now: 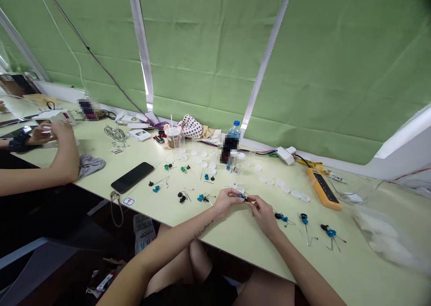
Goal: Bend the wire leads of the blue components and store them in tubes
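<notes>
Both my hands meet over the table's front part, pinching one small blue-and-black part. My left hand has it from the left, fingertips closed. My right hand closes thumb and finger on its right end. The part's exact kind is too small to make out. Around my hands lie similar sets: a blue-and-black piece just right of my right hand, another blue piece with a bent metal rod, and a further blue piece. Left of my hands is a blue piece with black bits.
Round white caps form a row behind my hands. A yellow power strip lies at right, near a plastic bag. A black phone, a drink cup and a water bottle are further left. A co-worker's hands work at far left.
</notes>
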Demonstrator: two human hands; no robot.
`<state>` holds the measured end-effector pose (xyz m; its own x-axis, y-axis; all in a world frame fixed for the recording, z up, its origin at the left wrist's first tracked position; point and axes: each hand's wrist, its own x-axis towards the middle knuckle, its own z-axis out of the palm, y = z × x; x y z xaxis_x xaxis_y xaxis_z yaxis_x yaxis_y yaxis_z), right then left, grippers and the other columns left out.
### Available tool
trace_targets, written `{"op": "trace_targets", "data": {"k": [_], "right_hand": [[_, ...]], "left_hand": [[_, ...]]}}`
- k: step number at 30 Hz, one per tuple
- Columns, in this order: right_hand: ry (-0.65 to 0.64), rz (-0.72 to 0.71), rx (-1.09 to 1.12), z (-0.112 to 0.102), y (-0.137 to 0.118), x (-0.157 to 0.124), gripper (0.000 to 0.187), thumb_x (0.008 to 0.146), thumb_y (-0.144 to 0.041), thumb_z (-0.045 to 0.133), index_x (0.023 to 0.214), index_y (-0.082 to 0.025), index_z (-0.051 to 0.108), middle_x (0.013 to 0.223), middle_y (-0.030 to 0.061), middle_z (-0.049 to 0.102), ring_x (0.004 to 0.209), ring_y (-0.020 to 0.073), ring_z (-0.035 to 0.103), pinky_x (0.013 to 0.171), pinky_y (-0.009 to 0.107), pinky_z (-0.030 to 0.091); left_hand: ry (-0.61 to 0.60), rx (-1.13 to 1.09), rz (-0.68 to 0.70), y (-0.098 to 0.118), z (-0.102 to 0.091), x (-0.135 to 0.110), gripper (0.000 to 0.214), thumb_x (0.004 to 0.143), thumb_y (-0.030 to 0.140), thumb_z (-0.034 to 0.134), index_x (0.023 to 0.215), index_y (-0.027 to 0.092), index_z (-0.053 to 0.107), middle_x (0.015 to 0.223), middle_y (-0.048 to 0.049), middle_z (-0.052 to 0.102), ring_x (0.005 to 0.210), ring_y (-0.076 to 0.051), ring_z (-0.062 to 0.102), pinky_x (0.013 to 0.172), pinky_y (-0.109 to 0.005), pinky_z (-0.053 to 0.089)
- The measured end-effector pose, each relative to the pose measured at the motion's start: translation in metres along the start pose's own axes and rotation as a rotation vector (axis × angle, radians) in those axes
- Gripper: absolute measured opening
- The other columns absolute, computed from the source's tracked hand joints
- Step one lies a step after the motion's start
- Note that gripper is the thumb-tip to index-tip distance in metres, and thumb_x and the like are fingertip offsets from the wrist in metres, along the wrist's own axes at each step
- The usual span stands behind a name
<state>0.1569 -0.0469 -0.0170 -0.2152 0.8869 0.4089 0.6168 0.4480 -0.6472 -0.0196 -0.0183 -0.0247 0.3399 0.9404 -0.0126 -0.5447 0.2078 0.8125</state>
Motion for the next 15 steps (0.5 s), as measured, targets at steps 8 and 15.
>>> {"op": "trace_targets", "data": {"k": [8, 15], "right_hand": [[0.008, -0.006, -0.027, 0.0006, 0.0002, 0.0007, 0.032, 0.091, -0.046, 0.04, 0.095, -0.021, 0.06, 0.071, 0.0022, 0.065, 0.046, 0.0135, 0.051, 0.052, 0.027, 0.045], [-0.033, 0.015, -0.036, -0.0007, -0.0031, 0.0007, 0.03, 0.092, -0.044, 0.039, 0.092, -0.022, 0.06, 0.066, 0.0003, 0.062, 0.048, 0.0142, 0.053, 0.055, 0.028, 0.047]], "left_hand": [[-0.007, 0.027, -0.002, 0.0004, -0.001, 0.0007, 0.038, 0.051, 0.02, 0.083, 0.082, 0.009, 0.063, 0.08, -0.0102, 0.071, 0.073, -0.018, 0.066, 0.082, -0.036, 0.049], [-0.014, 0.014, 0.007, -0.002, -0.0017, 0.0012, 0.039, 0.052, 0.02, 0.083, 0.083, 0.009, 0.063, 0.083, -0.0112, 0.07, 0.075, -0.019, 0.067, 0.085, -0.039, 0.048]]}}
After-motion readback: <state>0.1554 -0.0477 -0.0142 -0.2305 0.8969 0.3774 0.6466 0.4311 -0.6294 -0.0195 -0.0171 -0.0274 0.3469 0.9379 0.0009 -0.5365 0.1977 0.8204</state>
